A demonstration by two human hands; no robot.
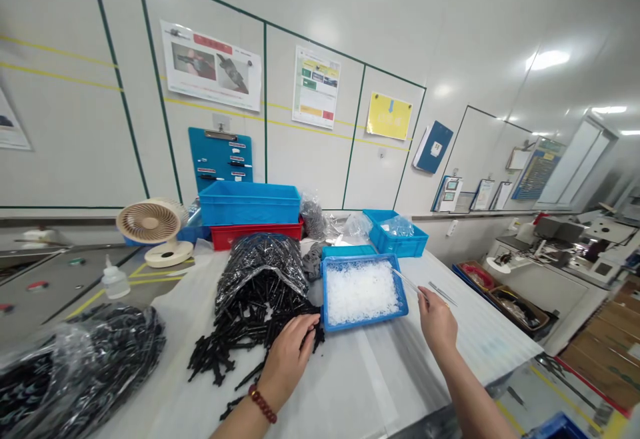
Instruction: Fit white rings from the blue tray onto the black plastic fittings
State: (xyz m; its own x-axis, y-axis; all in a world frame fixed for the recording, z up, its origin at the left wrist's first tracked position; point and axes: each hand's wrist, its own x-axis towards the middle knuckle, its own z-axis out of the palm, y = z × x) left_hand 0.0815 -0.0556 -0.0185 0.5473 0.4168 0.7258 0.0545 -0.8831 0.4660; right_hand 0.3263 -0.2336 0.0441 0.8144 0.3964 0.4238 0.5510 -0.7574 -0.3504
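Hands well apart. Left hand (289,360), a red beaded bracelet (263,404) at the wrist, curled on a heap of black plastic parts (255,342), any actual grip on them impossible to tell. Right hand (437,322) raised, pinching slim metal tweezers (410,284), tips toward a blue tray (324,292) of white translucent strands (360,292). Just beside the tweezers, a second metal strip (443,294). Behind the heap, a clear bag (263,272) of similar black parts; at lower left, another bag (85,372), all on a white-covered table (350,399). Farther back, a blue crate (249,202) above a red crate (255,234), plus a cream desk fan (150,222).
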